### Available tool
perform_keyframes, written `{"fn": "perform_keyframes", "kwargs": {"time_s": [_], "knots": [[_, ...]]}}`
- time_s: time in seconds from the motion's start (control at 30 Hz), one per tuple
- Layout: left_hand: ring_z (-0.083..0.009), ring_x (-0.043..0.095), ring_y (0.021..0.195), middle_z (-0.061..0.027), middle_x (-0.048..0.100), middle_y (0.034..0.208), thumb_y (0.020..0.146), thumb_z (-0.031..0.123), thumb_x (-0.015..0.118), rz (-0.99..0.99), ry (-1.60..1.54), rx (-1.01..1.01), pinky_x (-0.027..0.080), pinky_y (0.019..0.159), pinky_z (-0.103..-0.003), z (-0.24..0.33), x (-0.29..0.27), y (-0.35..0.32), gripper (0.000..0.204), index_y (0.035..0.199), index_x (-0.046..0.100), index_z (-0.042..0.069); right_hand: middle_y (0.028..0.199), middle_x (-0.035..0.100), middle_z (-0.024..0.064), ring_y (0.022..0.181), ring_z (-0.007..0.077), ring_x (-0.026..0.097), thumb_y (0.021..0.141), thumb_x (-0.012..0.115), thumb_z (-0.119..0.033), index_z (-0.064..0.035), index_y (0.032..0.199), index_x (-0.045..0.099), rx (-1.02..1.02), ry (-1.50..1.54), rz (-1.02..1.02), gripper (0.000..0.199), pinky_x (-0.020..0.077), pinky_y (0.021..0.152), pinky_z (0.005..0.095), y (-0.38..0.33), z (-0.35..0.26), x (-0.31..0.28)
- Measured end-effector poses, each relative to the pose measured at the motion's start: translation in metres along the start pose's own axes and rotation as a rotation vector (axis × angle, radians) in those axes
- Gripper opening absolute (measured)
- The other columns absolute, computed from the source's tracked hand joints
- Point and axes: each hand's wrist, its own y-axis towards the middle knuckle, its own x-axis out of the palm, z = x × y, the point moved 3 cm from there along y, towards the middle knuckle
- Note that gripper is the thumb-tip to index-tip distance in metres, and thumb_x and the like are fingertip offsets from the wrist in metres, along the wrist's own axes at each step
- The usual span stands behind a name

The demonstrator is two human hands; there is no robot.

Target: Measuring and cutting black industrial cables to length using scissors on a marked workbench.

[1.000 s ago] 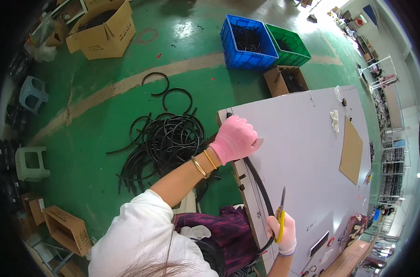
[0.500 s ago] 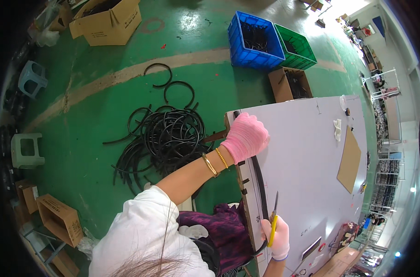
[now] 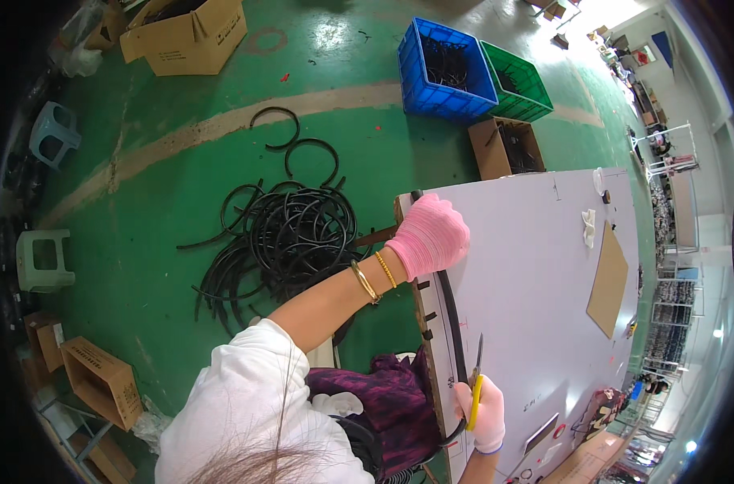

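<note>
A: State the position of the left hand (image 3: 429, 234).
B: The left forearm (image 3: 327, 305) extends diagonally across the table's left edge. The gloved hand lies near the far-left corner of the table (image 3: 520, 282), back upward, knuckles toward the far edge.

A: Grip condition?
B: Fingers curled into a fist over the black tube (image 3: 451, 310). The tube emerges on both sides of the fist; the finger undersides are hidden.

A: Specify the tube's location.
B: It lies along the table's left edge. One end shows at the far-left corner, just beyond the left fist. The near portion bows, passes the right hand (image 3: 486, 415), then bends left across that edge.

A: Describe the right hand.
B: The wrist enters from the near side. The gloved hand is by the left edge, toward the near end, with fingers folded around the yellow handle of the scissors (image 3: 474, 402). Thumb and fingertips are against the tube or just beside it; contact cannot be confirmed. The blades point toward the far edge.

A: Surrounding items?
B: A cardboard sheet (image 3: 607, 278) lies near the table's right edge. A heap of black tubes (image 3: 298, 230) lies on the floor (image 3: 165, 274), beyond the left edge.
</note>
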Motion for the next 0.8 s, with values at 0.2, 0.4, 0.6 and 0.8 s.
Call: {"fn": "perform_keyframes", "kwargs": {"time_s": [0.2,0.4,0.6,0.8], "knots": [[-0.0237,0.059,0.070,-0.0044,0.058,0.059,0.085,0.029,0.063,0.014,0.002,0.014,0.044,0.070,-0.040,0.000,0.000,0.000,0.032,0.057,0.063,0.014,0.059,0.055,0.0033,0.050,0.0108,0.053,0.092,0.063,-0.009,-0.0025,0.075,0.051,-0.008,-0.008,0.008,0.022,0.0397,0.048,0.0256,0.000,0.000,0.000],[-0.0239,0.059,0.069,-0.0039,0.057,0.058,0.083,0.027,0.064,0.028,-0.021,0.022,0.044,0.069,-0.040,-0.002,0.000,0.001,0.031,0.055,0.062,0.014,0.061,0.056,0.0030,0.051,0.0105,0.054,0.091,0.064,-0.009,-0.0019,0.076,0.052,-0.008,-0.021,0.011,0.021,0.0398,0.048,0.0257,0.002,0.002,-0.002],[-0.0251,0.060,0.069,-0.0048,0.058,0.058,0.081,0.025,0.063,0.038,-0.037,0.012,0.045,0.070,-0.041,-0.004,0.000,0.000,0.029,0.055,0.062,0.013,0.062,0.056,0.0020,0.051,0.0094,0.054,0.091,0.066,-0.010,-0.0025,0.076,0.053,-0.022,-0.043,0.019,0.022,0.0404,0.049,0.0257,-0.001,0.002,-0.002],[-0.0279,0.063,0.070,-0.0061,0.060,0.061,0.077,0.025,0.064,0.056,-0.049,0.036,0.048,0.070,-0.043,-0.001,-0.004,0.000,0.025,0.056,0.063,0.012,0.063,0.055,0.0011,0.052,0.0085,0.053,0.092,0.066,-0.011,-0.0025,0.076,0.053,-0.058,0.004,0.051,0.022,0.0409,0.049,0.0251,-0.010,0.003,0.002]]}}
